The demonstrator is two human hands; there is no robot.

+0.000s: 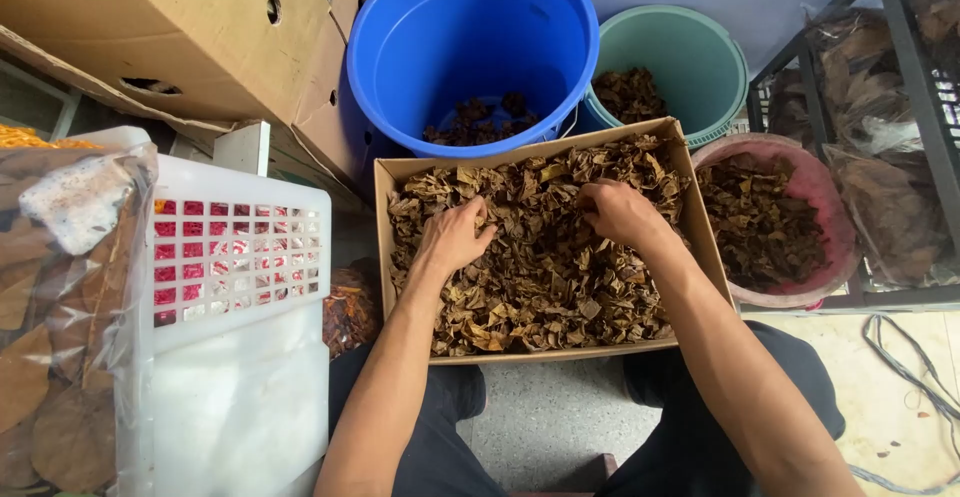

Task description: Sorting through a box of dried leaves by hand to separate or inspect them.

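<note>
My left hand (455, 237) rests palm-down on the dried brown leaf pieces (545, 287) that fill the shallow cardboard box (705, 247) in front of my knees; its fingers (482, 225) are curled down into the pile, so whether they pinch any single piece cannot be told. My right hand (620, 212) lies on the same layer, toward the far right part of the box, with its fingers (592, 202) bent inward and pressed close together over a small clump of leaf pieces (the tips are hidden among them). The two hands are near each other but apart. Beyond the box stands a blue bucket (470, 47) with a thin layer of dark leaf scraps at its bottom, and just beside it to the right a green bucket (690, 57) holding a similar small amount. To the right of the box, touching its side, sits a pink basin (825, 197) heaped with darker leaf pieces. To my left stands a white plastic crate (240, 257) with a lattice wall, and beside it a clear bag of large whole dried leaves (60, 297). A large cardboard carton (190, 37) lies behind the crate.
</note>
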